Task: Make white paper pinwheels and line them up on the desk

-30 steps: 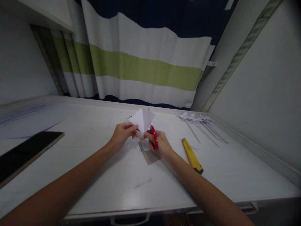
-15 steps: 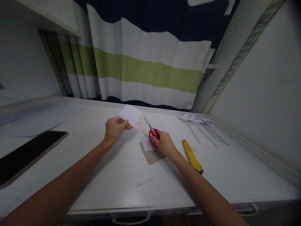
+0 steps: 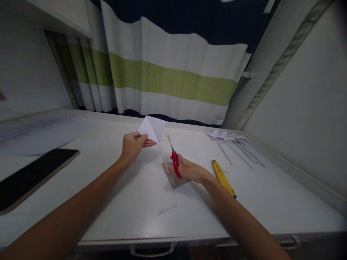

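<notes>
Pinched in my left hand (image 3: 135,145) is a square of white paper (image 3: 154,127) with a diagonal crease, raised above the table. My right hand (image 3: 187,168) has its fingers through the red handles of a pair of scissors (image 3: 175,164). The blades point up and away, slightly parted, to the right of the paper and not touching it. Beneath my right hand lies a brown card (image 3: 173,180), with a white sheet partly hidden on top of it. Another white square (image 3: 188,148) lies just beyond.
A yellow cutter (image 3: 223,178) lies right of my right hand. White paper pinwheels on sticks (image 3: 230,139) are at the back right. A black phone (image 3: 35,177) and large paper sheets (image 3: 40,137) are on the left. Thin scraps (image 3: 167,208) lie near the front edge.
My right hand has turned, tilting the scissors more upright, and their blades have parted slightly. The paper in my left hand has tilted and its diagonal crease now shows.
</notes>
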{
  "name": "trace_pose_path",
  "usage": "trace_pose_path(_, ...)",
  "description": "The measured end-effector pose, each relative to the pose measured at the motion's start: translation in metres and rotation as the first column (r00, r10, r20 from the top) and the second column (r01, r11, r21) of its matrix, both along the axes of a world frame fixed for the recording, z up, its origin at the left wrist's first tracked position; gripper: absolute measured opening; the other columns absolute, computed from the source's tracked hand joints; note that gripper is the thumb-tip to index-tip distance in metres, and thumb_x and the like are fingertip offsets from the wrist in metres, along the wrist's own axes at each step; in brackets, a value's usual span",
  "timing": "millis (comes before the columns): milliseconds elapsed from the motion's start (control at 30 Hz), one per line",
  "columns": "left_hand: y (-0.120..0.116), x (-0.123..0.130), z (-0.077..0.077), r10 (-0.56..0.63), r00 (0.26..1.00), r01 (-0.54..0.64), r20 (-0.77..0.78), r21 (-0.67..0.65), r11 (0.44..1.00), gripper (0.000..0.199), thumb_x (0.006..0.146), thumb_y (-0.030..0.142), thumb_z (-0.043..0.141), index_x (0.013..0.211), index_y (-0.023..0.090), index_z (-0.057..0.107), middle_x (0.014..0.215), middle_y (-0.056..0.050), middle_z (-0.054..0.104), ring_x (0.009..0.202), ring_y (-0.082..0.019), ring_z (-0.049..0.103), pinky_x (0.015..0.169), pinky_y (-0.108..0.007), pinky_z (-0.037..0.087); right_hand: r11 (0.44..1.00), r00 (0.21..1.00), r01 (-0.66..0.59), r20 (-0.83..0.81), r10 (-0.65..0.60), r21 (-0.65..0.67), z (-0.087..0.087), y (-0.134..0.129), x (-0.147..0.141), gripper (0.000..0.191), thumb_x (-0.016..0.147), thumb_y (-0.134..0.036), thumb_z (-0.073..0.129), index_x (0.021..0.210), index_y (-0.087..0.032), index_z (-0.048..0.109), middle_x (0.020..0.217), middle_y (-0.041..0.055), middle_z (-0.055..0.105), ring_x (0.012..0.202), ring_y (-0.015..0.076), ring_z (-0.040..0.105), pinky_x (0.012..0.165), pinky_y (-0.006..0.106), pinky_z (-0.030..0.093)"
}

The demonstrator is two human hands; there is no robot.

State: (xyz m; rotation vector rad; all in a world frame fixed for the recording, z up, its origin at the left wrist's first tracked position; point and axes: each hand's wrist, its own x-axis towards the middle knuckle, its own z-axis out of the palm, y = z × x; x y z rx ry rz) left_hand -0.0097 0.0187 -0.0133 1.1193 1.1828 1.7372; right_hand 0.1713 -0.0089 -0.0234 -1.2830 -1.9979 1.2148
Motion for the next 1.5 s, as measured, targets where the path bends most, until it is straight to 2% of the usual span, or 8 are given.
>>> trace_pose_path(133, -0.003, 0.001, 0.004, 0.012, 1.000, -0.012, 0.011, -0.003, 1.000, 0.011, 0.062, 0.016, 0.056, 0.059, 0.006, 0.052, 0.053, -0.010, 0.062, 0.052, -0.020, 0.063, 0.055, -0.028, 0.055, 0.970, 0.961, -0.152, -0.257, 0.100, -0.192, 0.011, -0.001, 0.007, 0.046, 0.065, -0.053, 0.054, 0.086, -0.013, 0.047, 0.067, -0.0013, 0.046, 0.056, 0.0067, 0.042, 0.051, 0.020, 0.036)
trace_pose_path(233, -0.005, 0.001, 0.006, 0.009, 1.000, -0.009, 0.013, -0.024, 1.000, 0.010, 0.062, 0.015, 0.055, 0.059, 0.005, 0.053, 0.054, -0.011, 0.063, 0.052, -0.020, 0.063, 0.055, -0.027, 0.055, 0.870, 0.902, -0.332, -0.392, 0.180, -0.364, 0.014, -0.002, 0.010, 0.053, 0.069, -0.061, 0.040, 0.088, -0.012, 0.048, 0.065, 0.0005, 0.049, 0.052, 0.0072, 0.045, 0.050, 0.021, 0.037)
trace_pose_path(300, -0.005, 0.002, 0.007, 0.003, 1.000, -0.002, 0.003, -0.029, 1.000, 0.010, 0.062, 0.015, 0.055, 0.059, 0.005, 0.053, 0.055, -0.012, 0.063, 0.052, -0.020, 0.063, 0.055, -0.027, 0.054, 0.829, 0.892, -0.378, -0.401, 0.208, -0.411, 0.014, -0.004, 0.010, 0.055, 0.069, -0.061, 0.040, 0.090, -0.011, 0.048, 0.064, 0.0015, 0.051, 0.051, 0.0077, 0.046, 0.050, 0.022, 0.039)
trace_pose_path(567, -0.011, 0.007, 0.008, -0.022, 1.000, 0.021, -0.019, -0.050, 0.999, 0.011, 0.063, 0.014, 0.055, 0.055, 0.006, 0.052, 0.052, -0.010, 0.062, 0.049, -0.018, 0.062, 0.051, -0.025, 0.054, 0.815, 0.888, -0.388, -0.410, 0.207, -0.431, 0.013, -0.007, 0.006, 0.054, 0.070, -0.059, 0.042, 0.093, -0.011, 0.049, 0.061, 0.0020, 0.053, 0.049, 0.0079, 0.049, 0.052, 0.023, 0.041)
trace_pose_path(733, -0.014, 0.012, 0.007, -0.058, 0.998, 0.057, -0.010, -0.060, 0.997, 0.011, 0.063, 0.014, 0.055, 0.056, 0.007, 0.052, 0.051, -0.009, 0.062, 0.049, -0.018, 0.062, 0.051, -0.024, 0.054, 0.821, 0.894, -0.362, -0.413, 0.172, -0.442, 0.013, -0.006, 0.006, 0.054, 0.070, -0.060, 0.040, 0.088, -0.010, 0.050, 0.058, 0.0017, 0.053, 0.048, 0.0086, 0.050, 0.052, 0.023, 0.041)
trace_pose_path(1033, -0.016, 0.016, 0.004, -0.074, 0.997, 0.073, -0.007, -0.087, 0.993, 0.009, 0.064, 0.013, 0.055, 0.058, 0.008, 0.052, 0.055, -0.010, 0.064, 0.052, -0.018, 0.063, 0.054, -0.023, 0.054, 0.796, 0.882, -0.384, -0.442, 0.165, -0.468, 0.011, -0.005, 0.006, 0.049, 0.072, -0.060, 0.036, 0.082, -0.013, 0.047, 0.062, 0.0020, 0.053, 0.052, 0.0095, 0.052, 0.056, 0.025, 0.042)
trace_pose_path(1200, -0.016, 0.018, 0.002, -0.085, 0.996, 0.082, -0.019, -0.098, 0.992, 0.009, 0.064, 0.014, 0.055, 0.057, 0.008, 0.053, 0.056, -0.010, 0.064, 0.051, -0.018, 0.063, 0.054, -0.024, 0.054, 0.805, 0.895, -0.350, -0.426, 0.135, -0.479, 0.012, -0.005, 0.006, 0.050, 0.073, -0.060, 0.034, 0.083, -0.012, 0.048, 0.063, 0.0022, 0.052, 0.052, 0.0090, 0.051, 0.054, 0.024, 0.042)
trace_pose_path(1500, -0.019, 0.020, 0.005, -0.084, 0.996, 0.083, -0.012, -0.086, 0.993, 0.010, 0.063, 0.014, 0.056, 0.056, 0.008, 0.052, 0.055, -0.009, 0.064, 0.052, -0.018, 0.063, 0.053, -0.023, 0.054, 0.793, 0.888, -0.366, -0.438, 0.140, -0.487, 0.011, -0.004, 0.007, 0.056, 0.070, -0.063, 0.035, 0.087, -0.011, 0.050, 0.062, 0.0027, 0.053, 0.051, 0.0098, 0.052, 0.054, 0.025, 0.042)
